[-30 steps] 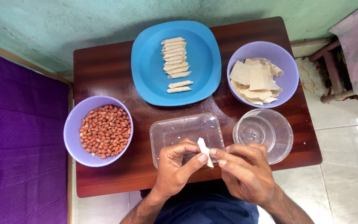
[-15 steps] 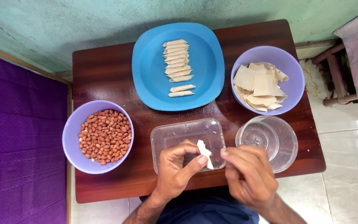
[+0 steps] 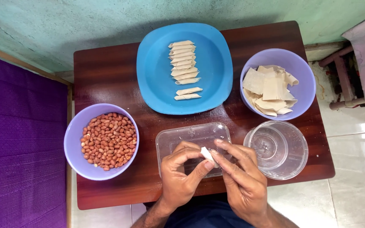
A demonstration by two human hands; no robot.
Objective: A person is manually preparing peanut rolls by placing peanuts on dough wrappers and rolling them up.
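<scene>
Seen from the head camera, the wrapper (image 3: 208, 154) is a small, pale, off-white piece of dough sheet, only its narrow upper end showing between the fingertips. It sits pinched between the left hand (image 3: 181, 179) and the right hand (image 3: 238, 179), both curled closed around it, thumbs and forefingers meeting on it; the rest of it is hidden by the fingers.

Taking the clear tray (image 3: 193, 141) as the landmark: the wrapper and both hands hover over its near edge. Left of the tray stands one purple bowl (image 3: 74, 145) full of red-brown peanuts (image 3: 108, 139). Right of the tray, just beside it, sits one clear round container (image 3: 277, 150). Behind the tray lies one blue plate (image 3: 157, 80) carrying rolled pieces (image 3: 183, 67): about ten, most stacked in a close column, with two lying slightly apart at its near end. Behind and right of the tray is a second purple bowl (image 3: 303, 82), holding a loose heap of flat wrappers (image 3: 269, 90), too overlapped to count. All rest on one dark wooden table (image 3: 106, 76).
</scene>
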